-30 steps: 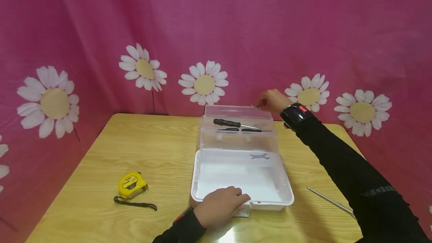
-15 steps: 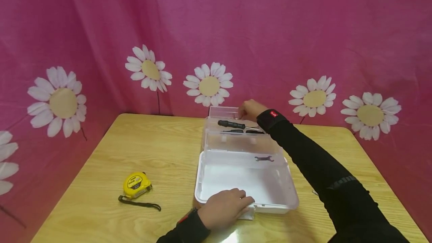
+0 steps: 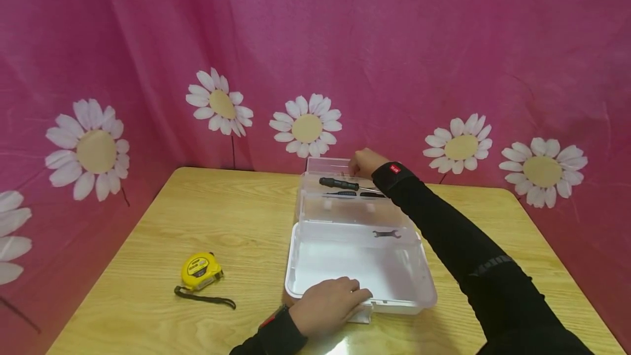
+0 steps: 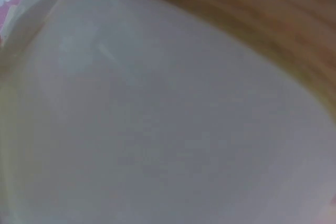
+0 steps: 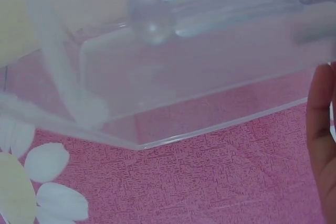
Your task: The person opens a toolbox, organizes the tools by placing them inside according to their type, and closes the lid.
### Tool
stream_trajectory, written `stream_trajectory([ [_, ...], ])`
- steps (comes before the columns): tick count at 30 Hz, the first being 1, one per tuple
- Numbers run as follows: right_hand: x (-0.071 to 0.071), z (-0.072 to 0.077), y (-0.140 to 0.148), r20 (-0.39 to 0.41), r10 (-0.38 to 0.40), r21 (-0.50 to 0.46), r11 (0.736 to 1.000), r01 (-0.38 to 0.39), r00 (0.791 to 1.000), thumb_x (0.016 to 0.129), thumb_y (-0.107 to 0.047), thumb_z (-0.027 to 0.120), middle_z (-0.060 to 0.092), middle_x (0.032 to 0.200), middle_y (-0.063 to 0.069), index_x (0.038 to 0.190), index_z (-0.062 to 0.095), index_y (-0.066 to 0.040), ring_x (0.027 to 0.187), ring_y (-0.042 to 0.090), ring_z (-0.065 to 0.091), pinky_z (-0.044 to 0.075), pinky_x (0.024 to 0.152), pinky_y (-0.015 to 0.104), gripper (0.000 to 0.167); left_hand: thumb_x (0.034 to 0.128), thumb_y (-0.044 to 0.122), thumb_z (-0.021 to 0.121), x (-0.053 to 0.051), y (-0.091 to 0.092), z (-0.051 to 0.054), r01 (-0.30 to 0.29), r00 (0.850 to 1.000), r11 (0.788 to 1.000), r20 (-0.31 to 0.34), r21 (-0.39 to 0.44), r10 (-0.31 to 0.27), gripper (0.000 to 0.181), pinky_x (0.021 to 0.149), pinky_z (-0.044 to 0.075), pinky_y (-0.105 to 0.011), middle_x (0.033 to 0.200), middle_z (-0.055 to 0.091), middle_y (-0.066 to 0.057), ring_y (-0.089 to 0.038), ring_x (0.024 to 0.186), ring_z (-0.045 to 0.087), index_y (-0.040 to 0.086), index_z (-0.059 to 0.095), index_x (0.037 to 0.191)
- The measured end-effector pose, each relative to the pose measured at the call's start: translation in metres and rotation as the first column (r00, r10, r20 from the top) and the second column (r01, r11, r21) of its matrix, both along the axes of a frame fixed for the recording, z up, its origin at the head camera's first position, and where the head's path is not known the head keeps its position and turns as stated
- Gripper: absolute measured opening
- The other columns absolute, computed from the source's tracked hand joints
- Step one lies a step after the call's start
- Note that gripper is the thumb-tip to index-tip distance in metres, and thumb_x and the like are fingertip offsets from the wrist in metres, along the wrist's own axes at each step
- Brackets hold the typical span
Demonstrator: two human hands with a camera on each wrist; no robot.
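Note:
A white toolbox (image 3: 357, 307) with clear tiered trays (image 3: 355, 210) stands unfolded on the table. Over its front rim lies my left hand (image 3: 327, 303), fingers bent onto the edge beside the latch (image 3: 361, 314). My right hand (image 3: 367, 163) is at the rearmost clear tray, fingers bent down by its edge; whether it pinches anything is hidden. One of its fingers (image 5: 321, 114) shows against the tray edge in the right wrist view. In the trays lie a black-handled screwdriver (image 3: 339, 183), two dark tools below it, and an open-ended wrench (image 3: 386, 233) further forward.
A yellow tape measure (image 3: 201, 270) with a black strap (image 3: 207, 298) lies left of the toolbox on the wooden table (image 3: 236, 223). A pink curtain with daisies (image 3: 384, 59) hangs right behind the table. My right sleeve (image 3: 458, 245) crosses over the toolbox's right side.
My right hand has moved left and slightly down along the rear tray, then nearly stopped. The left hand stays on the front rim. A metal rod at right is now hidden by the right arm.

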State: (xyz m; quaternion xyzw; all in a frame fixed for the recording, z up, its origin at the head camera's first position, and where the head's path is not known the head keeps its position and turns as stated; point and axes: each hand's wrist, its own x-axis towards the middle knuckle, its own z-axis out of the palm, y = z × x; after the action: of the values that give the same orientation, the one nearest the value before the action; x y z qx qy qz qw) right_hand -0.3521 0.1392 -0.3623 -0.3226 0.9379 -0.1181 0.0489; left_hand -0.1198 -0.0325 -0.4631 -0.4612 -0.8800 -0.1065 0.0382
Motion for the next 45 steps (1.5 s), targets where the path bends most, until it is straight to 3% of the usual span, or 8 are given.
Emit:
stream_trajectory([
  [10,-0.002,-0.001,0.007,0.022,0.014,-0.041,0.999,-0.013,1.000,0.077,0.007,0.070,0.072,0.086,0.014,0.084,0.074,0.000,0.079,0.024,0.067,0.056,0.075,0.035,0.011,0.1005,0.036,0.038,0.001,-0.001,0.000,0.010,1.000,1.000,-0.013,-0.006,-0.010,0.025,0.062,0.040,-0.013,0.090,0.057,0.011,0.000,0.076,0.052,0.027,0.058,0.113],
  [14,0.005,0.009,0.011,0.004,-0.016,-0.096,0.995,0.016,1.000,0.077,0.006,0.071,0.072,0.089,0.015,0.090,0.073,0.001,0.082,0.027,0.067,0.055,0.076,0.037,0.015,0.1006,0.036,0.037,0.001,-0.001,0.001,0.009,1.000,1.000,-0.003,-0.012,-0.009,0.025,0.062,0.040,-0.014,0.090,0.057,0.011,0.000,0.076,0.052,0.027,0.058,0.112],
  [21,0.038,0.031,0.033,-0.065,-0.092,-0.136,0.987,0.082,0.994,0.079,0.002,0.070,0.071,0.093,0.013,0.097,0.072,-0.001,0.084,0.025,0.064,0.054,0.079,0.038,0.019,0.1002,0.035,0.039,0.002,-0.002,0.001,-0.001,1.000,1.000,-0.004,-0.020,0.001,0.024,0.063,0.041,-0.014,0.091,0.057,0.011,-0.001,0.078,0.052,0.027,0.058,0.113],
  [26,0.073,0.035,0.069,-0.129,-0.112,-0.183,0.979,0.088,0.985,0.077,0.003,0.072,0.071,0.092,0.013,0.096,0.071,-0.001,0.081,0.024,0.063,0.054,0.076,0.040,0.019,0.0999,0.034,0.041,0.001,-0.002,0.003,-0.003,1.000,1.000,0.000,-0.019,0.003,0.023,0.064,0.042,-0.014,0.091,0.058,0.010,-0.001,0.079,0.053,0.027,0.058,0.113],
  [31,0.117,0.022,0.117,-0.243,-0.146,-0.215,0.972,0.094,0.959,0.071,0.003,0.076,0.071,0.085,0.008,0.091,0.071,-0.004,0.077,0.020,0.064,0.054,0.071,0.041,0.021,0.1003,0.034,0.040,0.003,-0.002,0.001,0.011,1.000,1.000,0.013,0.001,-0.011,0.024,0.064,0.042,-0.013,0.092,0.058,0.010,-0.002,0.080,0.054,0.025,0.058,0.114],
  [35,0.151,0.005,0.153,-0.313,-0.193,-0.234,0.965,0.122,0.930,0.067,0.002,0.079,0.070,0.083,0.002,0.089,0.071,-0.008,0.072,0.012,0.062,0.052,0.064,0.032,0.025,0.1004,0.035,0.039,0.004,-0.003,0.002,0.011,0.999,1.000,0.037,0.013,-0.012,0.024,0.061,0.038,-0.012,0.090,0.057,0.010,-0.001,0.078,0.052,0.026,0.057,0.113],
  [40,0.185,-0.021,0.186,-0.343,-0.252,-0.232,0.956,0.178,0.905,0.065,0.000,0.080,0.068,0.082,-0.001,0.088,0.070,-0.011,0.069,0.001,0.057,0.049,0.060,0.027,0.027,0.1006,0.034,0.039,0.004,-0.004,0.002,0.011,0.999,1.000,0.038,0.010,-0.011,0.024,0.062,0.039,-0.012,0.091,0.057,0.010,-0.002,0.078,0.051,0.026,0.057,0.113],
  [45,0.203,-0.049,0.206,-0.157,-0.282,-0.164,0.953,0.256,0.947,0.070,-0.007,0.078,0.067,0.082,-0.003,0.087,0.069,-0.012,0.068,-0.005,0.052,0.046,0.059,0.025,0.020,0.1008,0.034,0.039,0.003,-0.002,0.003,0.013,1.000,1.000,0.023,0.007,-0.014,0.024,0.063,0.040,-0.013,0.092,0.058,0.009,-0.002,0.079,0.052,0.026,0.057,0.114],
])
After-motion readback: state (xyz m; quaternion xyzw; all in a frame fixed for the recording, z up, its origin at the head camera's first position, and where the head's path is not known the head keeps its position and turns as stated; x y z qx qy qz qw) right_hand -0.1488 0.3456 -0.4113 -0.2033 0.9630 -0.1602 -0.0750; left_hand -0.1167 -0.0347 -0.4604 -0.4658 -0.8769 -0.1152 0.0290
